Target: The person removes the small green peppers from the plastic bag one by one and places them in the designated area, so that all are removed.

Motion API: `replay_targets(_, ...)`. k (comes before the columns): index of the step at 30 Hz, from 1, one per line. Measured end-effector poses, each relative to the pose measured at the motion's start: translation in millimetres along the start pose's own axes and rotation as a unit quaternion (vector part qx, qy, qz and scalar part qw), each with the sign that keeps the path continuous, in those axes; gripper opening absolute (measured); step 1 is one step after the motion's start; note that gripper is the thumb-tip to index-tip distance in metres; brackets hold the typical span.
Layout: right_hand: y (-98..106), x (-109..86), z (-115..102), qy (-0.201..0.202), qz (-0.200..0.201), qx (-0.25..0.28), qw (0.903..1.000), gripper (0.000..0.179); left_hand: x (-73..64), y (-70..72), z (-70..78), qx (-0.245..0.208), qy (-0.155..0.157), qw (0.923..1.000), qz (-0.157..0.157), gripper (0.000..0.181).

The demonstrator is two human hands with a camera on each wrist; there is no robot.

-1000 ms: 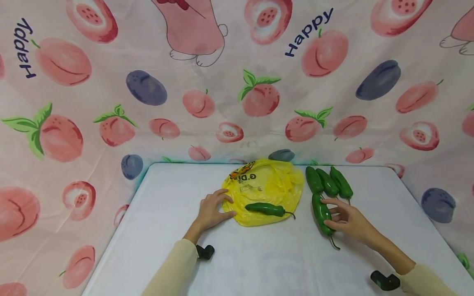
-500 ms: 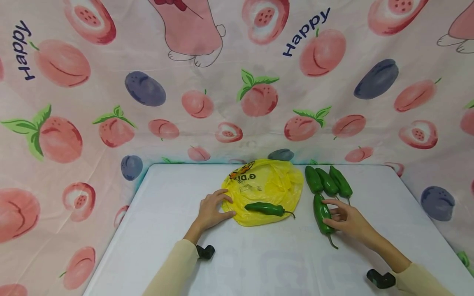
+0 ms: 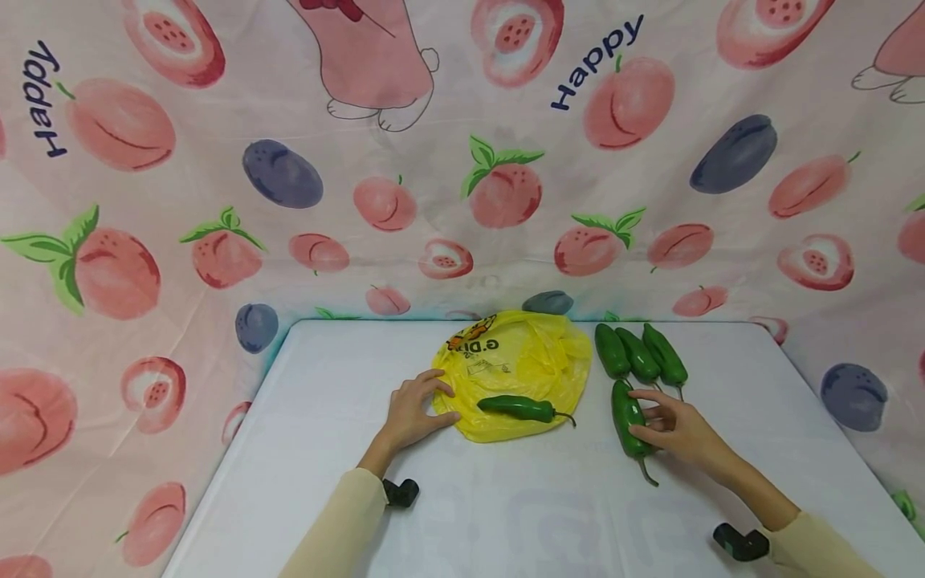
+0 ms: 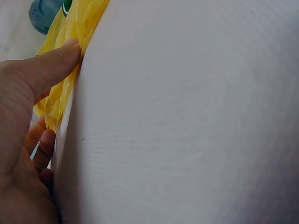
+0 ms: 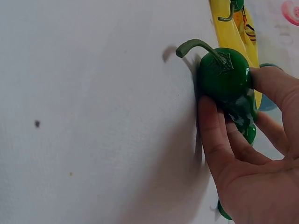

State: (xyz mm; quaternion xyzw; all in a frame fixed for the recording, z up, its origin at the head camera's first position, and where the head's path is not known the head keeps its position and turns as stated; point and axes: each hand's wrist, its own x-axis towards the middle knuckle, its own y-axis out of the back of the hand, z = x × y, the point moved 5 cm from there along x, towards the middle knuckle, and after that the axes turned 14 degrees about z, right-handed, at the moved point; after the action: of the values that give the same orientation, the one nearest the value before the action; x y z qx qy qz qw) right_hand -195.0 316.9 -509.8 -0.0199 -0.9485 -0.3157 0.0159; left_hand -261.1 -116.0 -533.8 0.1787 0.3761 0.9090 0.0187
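My right hand (image 3: 682, 429) grips a long green chili pepper (image 3: 627, 417) lying on the white table, thumb on one side and fingers on the other. In the right wrist view its curved stem (image 5: 194, 45) points away from the palm. Three more green peppers (image 3: 639, 354) lie side by side just beyond it. My left hand (image 3: 412, 409) rests at the left edge of a flattened yellow plastic bag (image 3: 520, 357), thumb and fingertips touching it with a gap between them. Another green pepper (image 3: 516, 408) lies across the bag's near part, its stem to the right.
The white table (image 3: 506, 514) meets a fruit-printed cloth (image 3: 419, 273) along its back and sides. A black device sits by each wrist, the left one (image 3: 402, 493) and the right one (image 3: 740, 543), near the cream sleeves.
Held in my right hand, the pepper has turned slightly, its stem end shifting a little left. My left hand and the bag have stayed in place.
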Motion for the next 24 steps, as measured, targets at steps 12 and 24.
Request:
replay_targets(12, 1.5, -0.2, 6.5, -0.039, -0.004, -0.008, 0.9992, 0.067, -0.7, 0.6, 0.7, -0.004, 0.003, 1.0000, -0.002, 0.030)
replay_targets(24, 2.4, 0.1, 6.8, -0.039, -0.008, 0.002, 0.9992, 0.067, -0.3, 1.4, 1.8, -0.005, 0.005, 1.0000, -0.003, 0.030)
